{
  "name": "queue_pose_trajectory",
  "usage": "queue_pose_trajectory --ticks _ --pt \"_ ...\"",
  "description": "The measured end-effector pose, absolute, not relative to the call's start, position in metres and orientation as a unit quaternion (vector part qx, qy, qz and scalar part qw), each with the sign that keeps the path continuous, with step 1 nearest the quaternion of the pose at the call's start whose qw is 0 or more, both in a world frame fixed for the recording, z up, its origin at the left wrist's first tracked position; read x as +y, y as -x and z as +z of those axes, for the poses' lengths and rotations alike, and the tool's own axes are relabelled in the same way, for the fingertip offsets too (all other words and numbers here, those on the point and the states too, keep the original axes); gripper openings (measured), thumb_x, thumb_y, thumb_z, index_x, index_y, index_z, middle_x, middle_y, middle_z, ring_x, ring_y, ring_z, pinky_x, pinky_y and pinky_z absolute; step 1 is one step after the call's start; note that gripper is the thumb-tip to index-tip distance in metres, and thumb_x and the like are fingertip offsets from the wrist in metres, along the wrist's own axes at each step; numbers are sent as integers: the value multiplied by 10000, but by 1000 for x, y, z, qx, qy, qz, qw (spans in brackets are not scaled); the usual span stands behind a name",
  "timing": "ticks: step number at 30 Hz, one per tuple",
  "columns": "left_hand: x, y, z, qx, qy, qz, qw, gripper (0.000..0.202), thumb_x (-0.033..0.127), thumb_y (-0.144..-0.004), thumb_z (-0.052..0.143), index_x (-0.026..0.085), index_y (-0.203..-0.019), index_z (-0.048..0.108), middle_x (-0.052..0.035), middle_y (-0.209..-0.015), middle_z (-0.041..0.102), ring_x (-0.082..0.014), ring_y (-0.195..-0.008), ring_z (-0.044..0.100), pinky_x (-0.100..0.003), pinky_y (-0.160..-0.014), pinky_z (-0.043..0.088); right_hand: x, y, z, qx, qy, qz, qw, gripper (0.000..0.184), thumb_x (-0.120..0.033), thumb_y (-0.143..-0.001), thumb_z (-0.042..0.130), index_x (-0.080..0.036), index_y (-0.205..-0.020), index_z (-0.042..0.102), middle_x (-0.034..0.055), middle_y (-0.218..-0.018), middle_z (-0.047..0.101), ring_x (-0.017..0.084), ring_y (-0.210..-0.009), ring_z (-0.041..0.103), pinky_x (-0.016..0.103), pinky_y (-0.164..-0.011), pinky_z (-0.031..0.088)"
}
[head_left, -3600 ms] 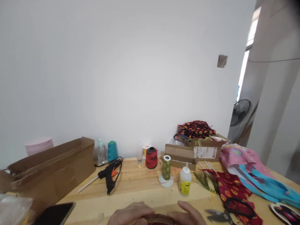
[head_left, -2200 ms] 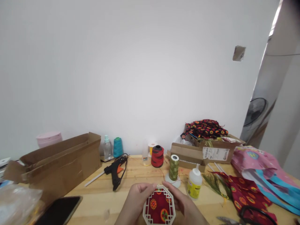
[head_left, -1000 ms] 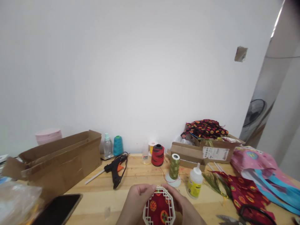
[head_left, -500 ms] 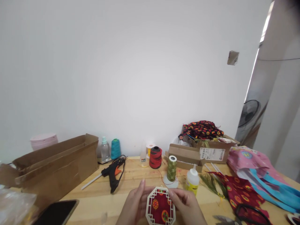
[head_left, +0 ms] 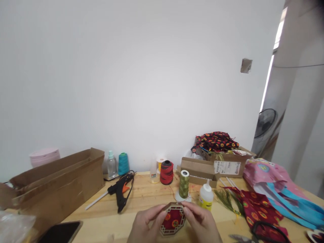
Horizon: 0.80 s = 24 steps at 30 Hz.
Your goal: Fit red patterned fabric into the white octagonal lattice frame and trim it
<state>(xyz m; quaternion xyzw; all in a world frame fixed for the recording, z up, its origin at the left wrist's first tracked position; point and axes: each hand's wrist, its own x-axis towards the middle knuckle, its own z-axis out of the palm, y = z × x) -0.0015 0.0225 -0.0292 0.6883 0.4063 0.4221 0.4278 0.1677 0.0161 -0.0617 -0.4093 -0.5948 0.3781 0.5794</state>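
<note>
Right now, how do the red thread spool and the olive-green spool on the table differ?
The red thread spool is squat and wide; the olive-green spool is slimmer and taller. The red thread spool stands nearer the wall; the olive-green spool stands nearer the hands, on a white base. Both stand upright on the wooden table, untouched.

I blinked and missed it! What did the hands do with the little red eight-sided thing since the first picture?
Both hands, left hand and right hand, lifted the octagonal ornament from the table's near edge, stood it up facing the camera, then tilted it back. They still grip it. The glue gun, spools and glue bottle stayed put.
</note>
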Motion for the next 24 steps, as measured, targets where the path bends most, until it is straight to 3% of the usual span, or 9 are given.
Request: queue_pose_trajectory --ticks 4,10,14,18,24 --pt "16 1 -20 433 -717 424 345 221 331 -691 493 272 -841 645 -2 -895 669 -188 -815 593 -180 -713 437 17 -170 -61 -630 417 319 572 172 -275 -721 514 -243 -840 634 40 -850 640 180 -793 561 269 -729 439" --pt "16 2 -22 426 -724 420 343 224 317 -699 484 266 -853 639 -10 -907 664 -187 -835 585 -186 -738 429 16 -169 -59 -638 403 315 575 172 -277 -709 524 -243 -837 634 46 -838 632 187 -803 555 277 -724 441" --pt "25 0 -33 411 -628 453 482 266 337 -667 526 204 -873 629 -44 -874 672 -202 -787 593 -250 -695 461 18 -166 -60 -606 391 396 568 196 -297 -700 537 -223 -849 640 59 -838 635 190 -772 558 284 -690 450" --pt "29 -3 -41 342 -525 447 639 330 374 -661 523 126 -850 630 -59 -694 687 -183 -611 597 -308 -618 469 20 -164 -61 -500 387 507 585 229 -329 -678 561 -191 -841 643 34 -721 653 172 -683 571 269 -631 451" --pt "29 -4 -41 328 -477 435 690 363 412 -594 578 89 -744 650 -64 -573 665 -176 -518 576 -341 -596 454 19 -164 -64 -445 357 576 585 307 -381 -665 558 -124 -811 643 24 -563 628 134 -494 539 255 -486 431"
